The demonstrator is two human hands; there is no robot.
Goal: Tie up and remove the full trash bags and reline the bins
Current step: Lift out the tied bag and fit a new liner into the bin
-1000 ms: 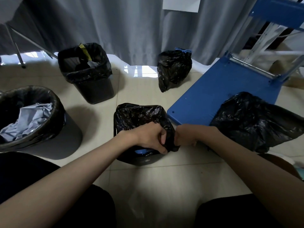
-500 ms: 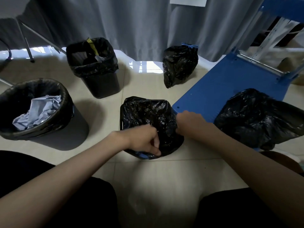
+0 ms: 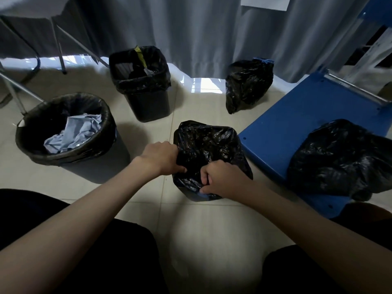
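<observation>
Head view: both hands are gripping the black bag point(image 3: 210, 143) lining the small bin on the floor, left hand point(image 3: 160, 159) bunching its left edge, right hand point(image 3: 222, 180) its near edge.

Small bin point(image 3: 209, 158) mid-floor. Round bin point(image 3: 65, 132) left of it, square bin point(image 3: 142, 81) behind-left, tied bag point(image 3: 248, 83) behind-right. Loose bag point(image 3: 341, 158) on platform point(image 3: 297, 122), right.

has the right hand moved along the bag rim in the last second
Yes. The right hand came off the rim corner beside the blue platform and now grips the black bag at the near edge.
</observation>
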